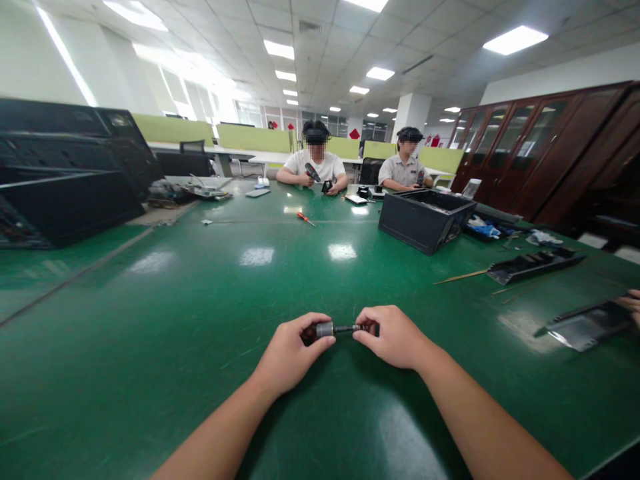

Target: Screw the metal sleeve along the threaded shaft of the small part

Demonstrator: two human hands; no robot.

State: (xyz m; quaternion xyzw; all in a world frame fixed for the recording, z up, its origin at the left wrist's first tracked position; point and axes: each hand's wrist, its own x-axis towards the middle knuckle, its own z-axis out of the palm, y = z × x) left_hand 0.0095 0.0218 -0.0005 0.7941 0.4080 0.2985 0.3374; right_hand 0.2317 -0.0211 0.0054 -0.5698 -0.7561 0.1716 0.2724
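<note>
Left hand (287,353) and right hand (393,337) grip a tool (340,329) above a glossy green table (200,300).

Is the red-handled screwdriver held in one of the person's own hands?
No, the red-handled screwdriver lies on the green table far ahead; the left hand and right hand grip a small dark tool.

Bare left hand (289,353) and right hand (393,337); forearms unsleeved to the frame's edge.
</note>
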